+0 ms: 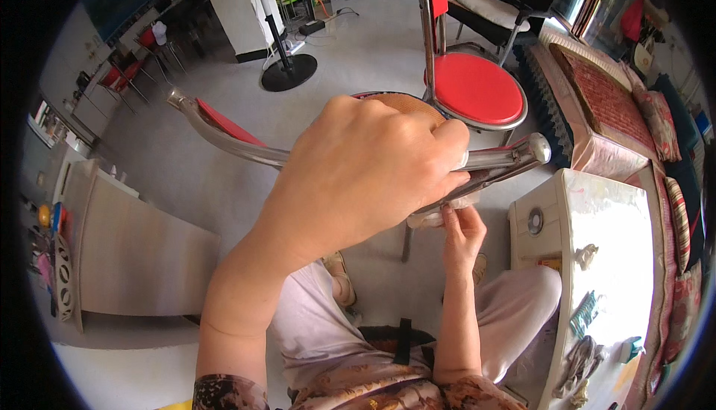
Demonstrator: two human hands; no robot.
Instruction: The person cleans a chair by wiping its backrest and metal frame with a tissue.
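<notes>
A chair's curved metal backrest frame (240, 150) with a red panel (224, 122) stands close before me. My left hand (375, 169) lies over the top of the frame with its fingers curled around the tube, a bit of whitish material showing at the fingertips. Lower down, beneath the frame's right part, my right hand (464, 231) pinches a translucent whitish strip (428, 220) against the tube. Behind my left hand shows part of a round tan woven seat (411, 106). What lies under my left palm is hidden.
Ahead stands another chair with a round red seat (475, 88); a fan's black base (288, 72) is to its left. A white cabinet (609, 225) at my right bears a blue packet (585, 314) and a grey cloth (579, 362). A wooden panel (142, 242) stands at left.
</notes>
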